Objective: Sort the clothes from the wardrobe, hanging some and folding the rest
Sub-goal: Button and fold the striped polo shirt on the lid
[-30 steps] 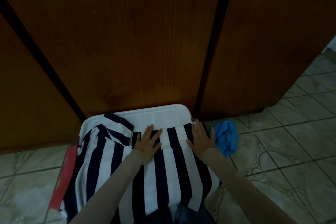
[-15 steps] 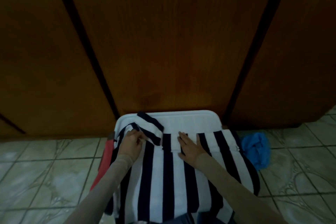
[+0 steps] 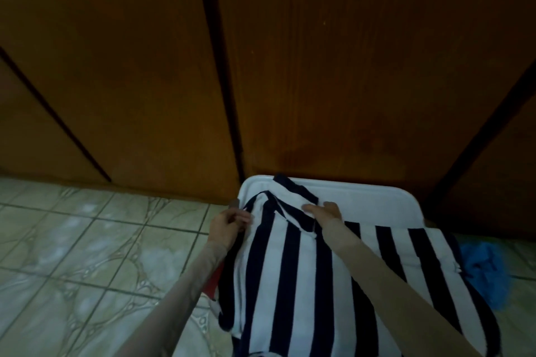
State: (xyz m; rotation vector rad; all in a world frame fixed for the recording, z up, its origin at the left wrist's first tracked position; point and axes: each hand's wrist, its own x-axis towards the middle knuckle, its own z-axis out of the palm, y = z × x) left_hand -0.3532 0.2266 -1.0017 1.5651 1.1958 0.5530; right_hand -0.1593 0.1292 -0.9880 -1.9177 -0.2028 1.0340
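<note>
The left hand (image 3: 229, 223) has its fingers curled over the left edge of the striped shirt (image 3: 304, 284), gripping the fabric near the shoulder. The right hand (image 3: 322, 213) lies on the shirt's collar area with fingers pointing toward the left hand; they look fairly straight and pressed on the cloth, though whether the thumb pinches a fold underneath cannot be told. Between the two hands the collar (image 3: 293, 191) stands up in a loose bunch. The shirt, navy and white in broad stripes, spreads from under both hands back toward the person, draped over a white plastic surface (image 3: 377, 200) whose bare far part shows just beyond the right hand. Below the left forearm a strip of red cloth (image 3: 211, 284) peeks out from under the shirt's edge. Well off to the right of the right arm, a crumpled blue cloth (image 3: 481, 266) lies on the tiled floor (image 3: 87, 255). Beyond both hands rise the brown wooden wardrobe doors (image 3: 319, 66).
</note>
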